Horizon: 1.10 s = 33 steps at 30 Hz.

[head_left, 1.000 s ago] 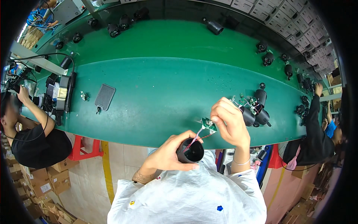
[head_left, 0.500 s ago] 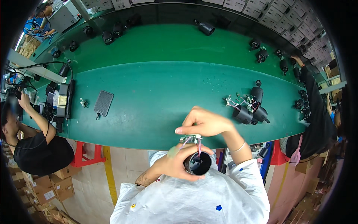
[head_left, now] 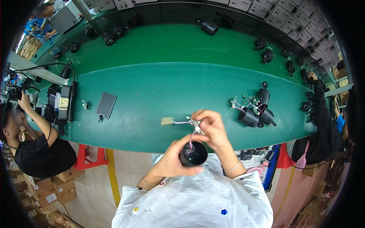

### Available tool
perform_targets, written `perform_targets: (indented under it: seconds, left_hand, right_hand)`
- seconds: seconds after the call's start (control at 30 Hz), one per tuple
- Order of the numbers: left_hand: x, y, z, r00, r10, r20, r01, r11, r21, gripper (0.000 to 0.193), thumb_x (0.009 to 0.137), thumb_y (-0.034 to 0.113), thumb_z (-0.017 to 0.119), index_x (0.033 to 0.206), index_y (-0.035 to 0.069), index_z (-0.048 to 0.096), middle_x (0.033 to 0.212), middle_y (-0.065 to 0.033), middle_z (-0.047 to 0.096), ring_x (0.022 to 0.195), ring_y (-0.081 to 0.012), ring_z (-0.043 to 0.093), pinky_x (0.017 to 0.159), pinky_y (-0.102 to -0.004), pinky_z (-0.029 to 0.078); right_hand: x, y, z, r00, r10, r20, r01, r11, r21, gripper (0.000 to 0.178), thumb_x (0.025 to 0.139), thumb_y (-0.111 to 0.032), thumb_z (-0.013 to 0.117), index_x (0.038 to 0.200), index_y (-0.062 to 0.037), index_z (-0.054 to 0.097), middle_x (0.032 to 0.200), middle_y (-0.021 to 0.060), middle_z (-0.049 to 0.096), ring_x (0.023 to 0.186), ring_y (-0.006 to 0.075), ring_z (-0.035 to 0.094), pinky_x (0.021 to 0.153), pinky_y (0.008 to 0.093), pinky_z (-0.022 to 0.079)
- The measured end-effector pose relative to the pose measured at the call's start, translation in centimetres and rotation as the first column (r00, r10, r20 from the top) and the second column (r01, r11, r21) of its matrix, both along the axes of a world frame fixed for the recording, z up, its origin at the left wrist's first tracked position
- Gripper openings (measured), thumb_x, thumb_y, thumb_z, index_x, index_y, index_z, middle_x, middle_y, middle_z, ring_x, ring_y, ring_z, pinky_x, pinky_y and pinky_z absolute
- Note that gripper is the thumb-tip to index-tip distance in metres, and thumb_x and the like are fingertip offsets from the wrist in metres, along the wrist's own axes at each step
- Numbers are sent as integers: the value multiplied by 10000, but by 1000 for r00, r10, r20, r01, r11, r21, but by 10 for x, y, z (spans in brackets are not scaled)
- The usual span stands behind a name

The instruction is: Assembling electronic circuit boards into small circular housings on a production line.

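Note:
My left hand (head_left: 170, 159) is wrapped round a black cylindrical housing (head_left: 197, 156), its open mouth facing up near the table's front edge. Pinkish wires (head_left: 191, 141) rise from inside it to a small circuit board (head_left: 194, 124). The fingertips of my right hand (head_left: 213, 130) pinch that board just above the housing. From the board a short pale cable runs left to a flat yellowish-green piece (head_left: 167, 121), which hangs free of both hands. What lies deep inside the housing is too dark to make out.
Several black housings (head_left: 249, 117) with boards and wires lie to the right. On the left are a dark grey flat pad (head_left: 106, 105) and a small board (head_left: 86, 105). More housings (head_left: 209, 28) line the far green surface. Co-workers sit on both sides.
My right hand has come down and closed its fingers on the circuit board. The yellowish-green piece has swung out to the left. The housing has shifted slightly left and up.

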<state>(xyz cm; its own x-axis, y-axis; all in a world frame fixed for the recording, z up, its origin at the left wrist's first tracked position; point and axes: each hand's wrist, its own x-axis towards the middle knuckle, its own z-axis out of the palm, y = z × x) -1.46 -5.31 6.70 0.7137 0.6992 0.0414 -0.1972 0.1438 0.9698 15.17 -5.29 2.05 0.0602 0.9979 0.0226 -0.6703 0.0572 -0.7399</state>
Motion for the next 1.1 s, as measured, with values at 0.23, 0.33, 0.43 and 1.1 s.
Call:
perform_targets:
  seconds: [0.23, 0.33, 0.43, 1.1]
  left_hand:
    - [-4, -2, -18, 958, 283, 42, -253, 908, -333, 752, 594, 88, 815, 1271, -8, 502, 1090, -133, 620, 1056, -231, 556, 902, -323, 431]
    - [-10, 4, -28, 970, 242, -3, -242, 970, 14, 766, 607, 81, 808, 1288, -9, 468, 1136, -152, 585, 1113, -241, 517, 928, -328, 410]
    - [-15, 12, -38, 981, 190, -29, -176, 950, 259, 768, 620, 75, 802, 1296, -9, 448, 1157, -153, 563, 1109, -246, 514, 926, -337, 413]
    - [0, 9, -27, 977, 177, -123, -138, 952, 272, 644, 581, 74, 824, 1129, -29, 502, 1194, -160, 507, 1012, -248, 550, 881, -325, 438]
  right_hand:
    - [28, 11, 42, 809, -260, 527, 44, 921, 386, 134, 666, 44, 752, 781, -21, 729, 822, 77, 683, 822, 198, 579, 743, 292, 482]
    - [27, 6, 50, 758, -313, 572, 82, 916, 391, 120, 640, 25, 760, 740, -27, 723, 777, 86, 682, 833, 229, 575, 757, 324, 485]
    - [26, 3, 56, 732, -335, 594, 64, 901, 429, 125, 636, 15, 768, 745, -29, 728, 783, 81, 685, 823, 224, 578, 750, 318, 491]
    - [10, -13, 61, 445, -481, 755, 56, 857, 513, 146, 632, -53, 804, 768, -74, 754, 788, 37, 691, 729, 149, 582, 651, 249, 479]
